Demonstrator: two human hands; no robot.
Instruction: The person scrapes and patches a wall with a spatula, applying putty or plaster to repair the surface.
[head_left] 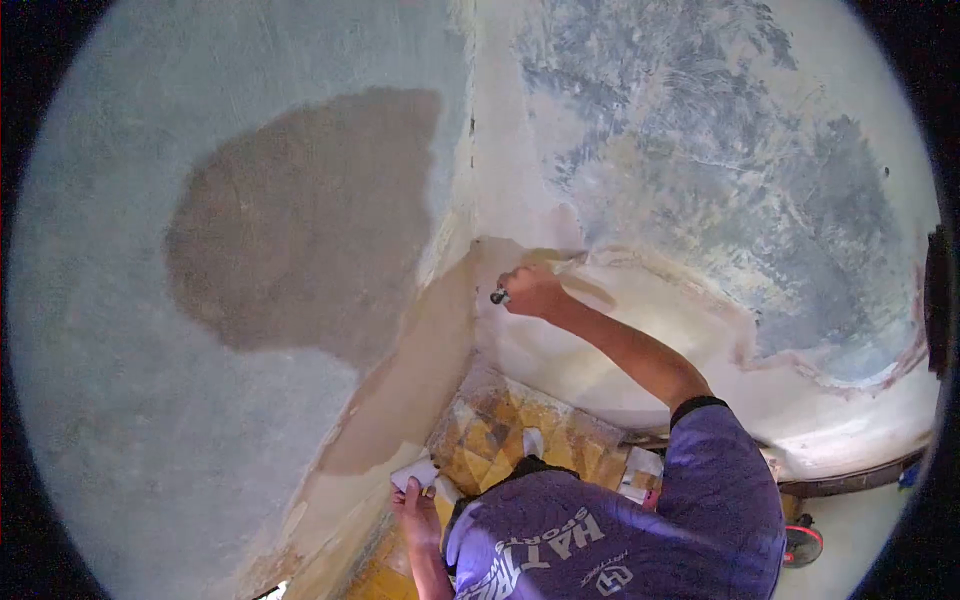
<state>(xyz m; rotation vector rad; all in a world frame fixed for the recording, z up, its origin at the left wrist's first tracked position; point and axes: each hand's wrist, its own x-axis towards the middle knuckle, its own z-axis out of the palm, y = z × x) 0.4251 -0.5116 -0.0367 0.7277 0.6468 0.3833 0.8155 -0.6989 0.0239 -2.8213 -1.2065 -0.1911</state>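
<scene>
My right hand [533, 291] is raised to the wall by the corner, its fingers wrapped round a hand tool [499, 296]. Only the dark, round end of the handle shows clearly; the tool's working end is hidden by the hand and shadow. Low on the left, my left hand [417, 503] pinches a flat whitish piece [414, 474] between thumb and fingers, close to the base of the left wall. Smooth whitish filler [545, 345] covers the lower right wall around my right hand.
The left wall [90, 300] is blue-grey with a large brown patch [305, 225]. Mottled blue and white paint covers the right wall [700, 190]. Below lies a yellow-brown patterned floor [490, 425]. A round red-and-black object [803, 543] is at the lower right.
</scene>
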